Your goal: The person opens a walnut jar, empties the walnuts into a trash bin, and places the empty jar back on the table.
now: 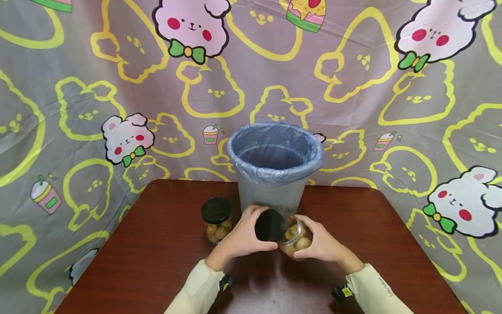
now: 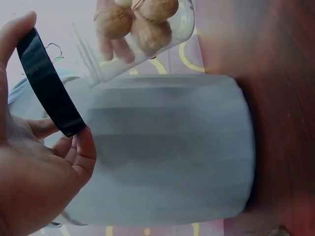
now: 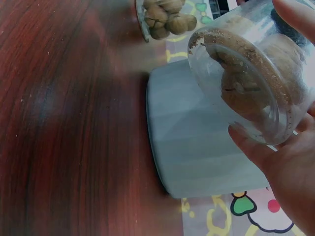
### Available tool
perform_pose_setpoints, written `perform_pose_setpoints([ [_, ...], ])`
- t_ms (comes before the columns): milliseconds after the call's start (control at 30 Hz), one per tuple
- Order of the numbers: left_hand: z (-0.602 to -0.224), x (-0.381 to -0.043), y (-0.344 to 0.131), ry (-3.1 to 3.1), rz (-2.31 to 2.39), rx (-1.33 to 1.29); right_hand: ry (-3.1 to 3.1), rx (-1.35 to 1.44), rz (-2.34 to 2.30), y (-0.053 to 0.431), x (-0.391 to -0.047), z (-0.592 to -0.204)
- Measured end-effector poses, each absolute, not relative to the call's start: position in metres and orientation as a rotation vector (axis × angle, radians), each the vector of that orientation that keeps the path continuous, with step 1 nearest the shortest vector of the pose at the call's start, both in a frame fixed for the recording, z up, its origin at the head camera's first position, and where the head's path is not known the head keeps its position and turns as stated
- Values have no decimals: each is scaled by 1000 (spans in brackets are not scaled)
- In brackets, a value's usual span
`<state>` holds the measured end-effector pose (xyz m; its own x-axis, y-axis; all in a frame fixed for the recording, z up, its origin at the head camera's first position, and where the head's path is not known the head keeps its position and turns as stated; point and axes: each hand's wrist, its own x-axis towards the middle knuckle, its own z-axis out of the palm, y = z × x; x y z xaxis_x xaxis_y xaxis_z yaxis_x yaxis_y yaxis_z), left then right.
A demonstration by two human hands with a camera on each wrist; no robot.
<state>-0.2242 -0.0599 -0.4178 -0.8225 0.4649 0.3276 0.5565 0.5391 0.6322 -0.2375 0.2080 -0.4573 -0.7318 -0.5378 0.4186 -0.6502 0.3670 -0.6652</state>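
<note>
Facing you: greyish-pink cloth backdrop (image 1: 282, 65) w/ yellow outlines (image 1: 213, 116) & cartoon animals (image 1: 192, 30), wrapping L & R. Below you: red-brn wood-grain table (image 1: 157, 231), soft glare (image 1: 274, 288) nr your edge.

The lidless jar (image 2: 181, 28) runs off the left wrist view.

I can see a pale grey bin (image 1: 266, 196) lined with a blue plastic bag (image 1: 274, 175) on the reddish-brown surface (image 1: 172, 222). A black-lidded jar (image 1: 217, 221) of walnuts (image 1: 213, 232) stands to its left; behind hangs a cloth (image 1: 251, 74) printed with cartoon rabbits (image 1: 192, 26).
</note>
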Motion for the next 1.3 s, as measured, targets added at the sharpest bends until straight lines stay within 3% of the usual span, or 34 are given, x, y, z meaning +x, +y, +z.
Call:
perform_pose_setpoints([
  [867,-369,-227,-154,-2627,-1119,-640,-2426,1150,1372,211,-241,-459],
  [1067,-370,-237,-184,-2659,-1088,-505,-2443,1133,1365,208,-231,-444],
  [1300,-378,-249,-222,-2731,-1053,-318,-2443,1125,1387,215,-240,-458],
])
